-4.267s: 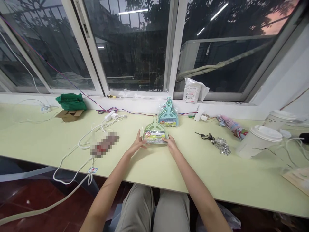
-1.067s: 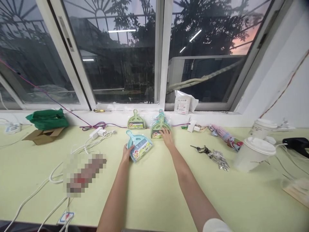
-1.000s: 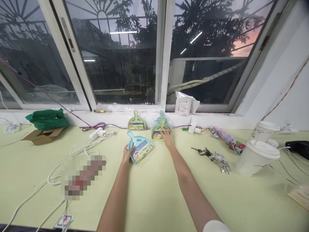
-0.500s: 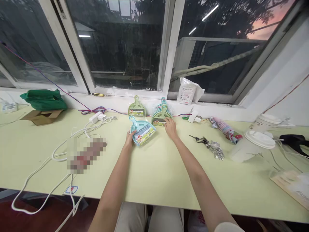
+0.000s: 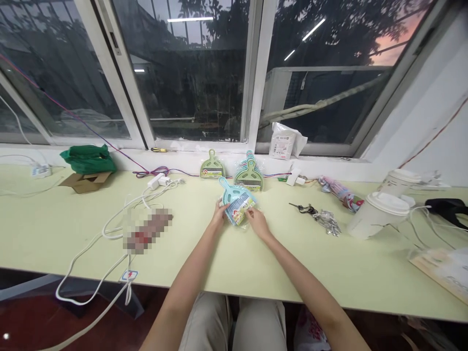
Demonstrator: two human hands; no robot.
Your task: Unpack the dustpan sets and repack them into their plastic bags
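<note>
While one green set (image 5: 212,168) leans apart left of the stack (image 5: 249,174), the left hand (image 5: 218,218) and right hand (image 5: 257,220) pinch the blue dustpan set (image 5: 237,201) just before it, many remaining stacked.

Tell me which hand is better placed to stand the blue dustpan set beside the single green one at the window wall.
Left, probably. The left hand grips the blue dustpan set on the side nearer the single green dustpan, with bare table between. The right hand only pinches its near corner.
</note>
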